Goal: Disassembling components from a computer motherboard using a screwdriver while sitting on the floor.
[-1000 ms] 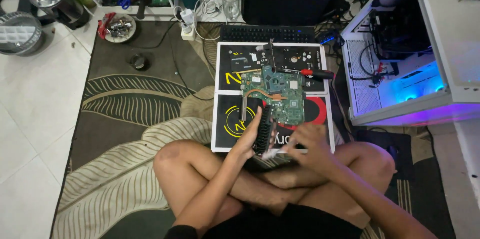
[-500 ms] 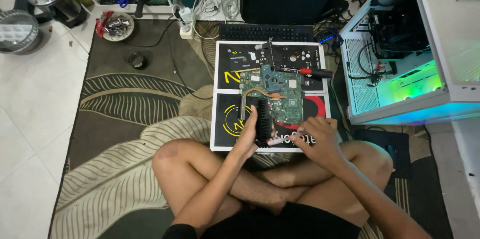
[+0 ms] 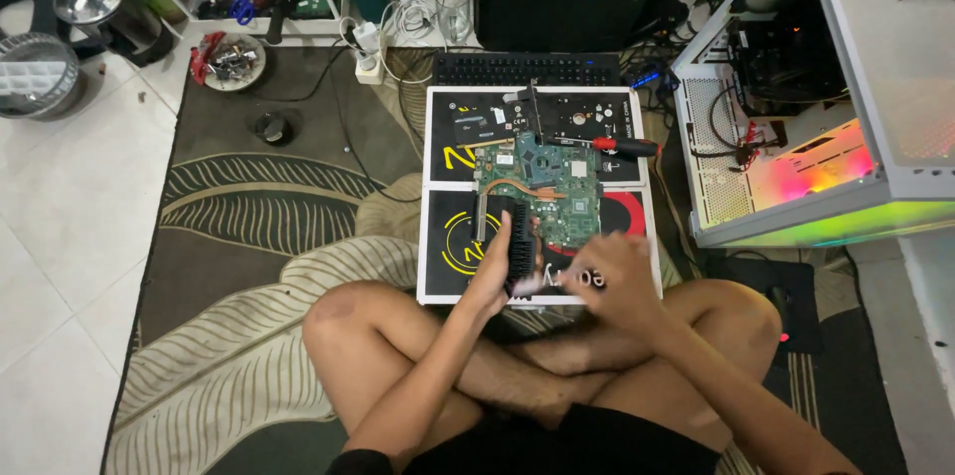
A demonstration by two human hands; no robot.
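I sit cross-legged at a black mat [image 3: 453, 226] that carries a green laptop motherboard [image 3: 557, 191] with a copper heat pipe. My left hand [image 3: 494, 271] grips a black cooling fan [image 3: 521, 246] at the board's near left corner, held on edge. My right hand [image 3: 615, 276] is blurred just to the right of the fan, over the mat's near edge, fingers curled; whether it holds anything small is unclear. A red-handled screwdriver [image 3: 625, 147] lies at the board's far right.
An open white computer case [image 3: 796, 137] with coloured lights stands to the right. A black keyboard [image 3: 527, 67] and dark monitor sit beyond the mat. A bowl of small parts [image 3: 231, 62] and a round black object [image 3: 271, 127] lie on the rug at left.
My right hand has shifted about near the mat's front edge beside the fan. The left hand keeps its hold on the fan. The case lights changed colour.
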